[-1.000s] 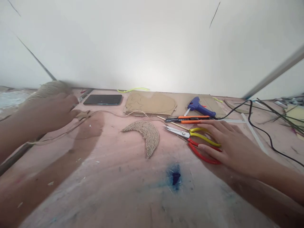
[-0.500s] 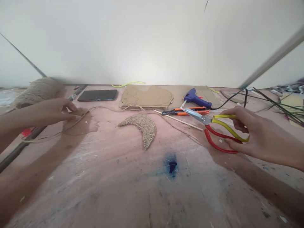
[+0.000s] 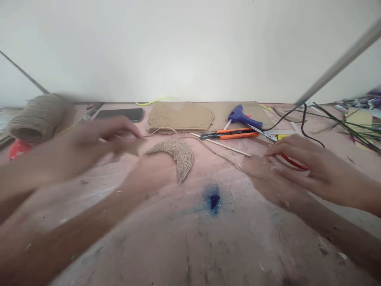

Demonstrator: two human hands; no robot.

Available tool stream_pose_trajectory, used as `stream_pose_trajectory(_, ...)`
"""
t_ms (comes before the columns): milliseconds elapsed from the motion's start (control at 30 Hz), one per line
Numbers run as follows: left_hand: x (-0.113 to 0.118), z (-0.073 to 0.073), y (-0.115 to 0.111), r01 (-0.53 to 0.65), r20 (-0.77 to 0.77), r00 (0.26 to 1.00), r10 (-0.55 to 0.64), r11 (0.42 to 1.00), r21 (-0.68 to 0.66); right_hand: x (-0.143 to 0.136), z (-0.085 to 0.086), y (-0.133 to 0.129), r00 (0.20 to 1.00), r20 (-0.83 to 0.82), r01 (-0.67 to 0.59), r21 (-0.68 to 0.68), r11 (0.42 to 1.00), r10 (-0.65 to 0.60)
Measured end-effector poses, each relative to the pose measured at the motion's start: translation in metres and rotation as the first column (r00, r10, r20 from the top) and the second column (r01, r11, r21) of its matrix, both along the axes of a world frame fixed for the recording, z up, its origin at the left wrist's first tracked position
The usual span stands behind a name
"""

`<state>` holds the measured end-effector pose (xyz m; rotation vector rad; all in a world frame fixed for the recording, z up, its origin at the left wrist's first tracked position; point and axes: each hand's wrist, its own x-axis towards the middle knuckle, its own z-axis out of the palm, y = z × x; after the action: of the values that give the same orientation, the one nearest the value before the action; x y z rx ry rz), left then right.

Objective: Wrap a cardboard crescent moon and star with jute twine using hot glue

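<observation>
My left hand, smeared by motion, pinches a small tan cardboard piece just left of the crescent. The crescent lies flat, covered in rows of twine. My right hand hovers at the right with thumb and fingers apart. Behind its fingers lie the scissors, their red and yellow handles partly hidden by the hand. A loose strand of twine runs from near the crescent towards my right hand.
At the back are a twine spool, a phone, cardboard sheets with drawn outlines, a blue glue gun with a black cord, an orange cutter knife and a thin stick. Dark stems lie far right.
My right hand has put the scissors down beside the glue gun and let go. My left hand has moved right and lifted the cardboard piece off the table.
</observation>
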<state>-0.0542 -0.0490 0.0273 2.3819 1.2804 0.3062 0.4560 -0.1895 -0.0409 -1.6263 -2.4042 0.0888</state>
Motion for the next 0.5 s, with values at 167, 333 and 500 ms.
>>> stream_pose_trajectory(167, 0.097, -0.047, -0.068, 0.51, 0.082, 0.86, -0.504, 0.842, -0.178, -0.046, -0.01, 0.003, 0.987, -0.05, -0.157, -0.076, 0.985, 0.153)
stream_pose_trajectory(333, 0.135, -0.073, -0.072, 0.527, 0.015, 0.833, -0.553, 0.802, 0.282, -0.077, -0.001, 0.014, 0.985, -0.127, -0.115, 0.03, 0.993, 0.118)
stream_pose_trajectory(500, 0.145, -0.048, -0.035, 0.445, -0.015, 0.865, -0.501, 0.754, 0.483, -0.121, 0.037, 0.008, 0.941, -0.25, -0.172, 0.229, 0.958, 0.229)
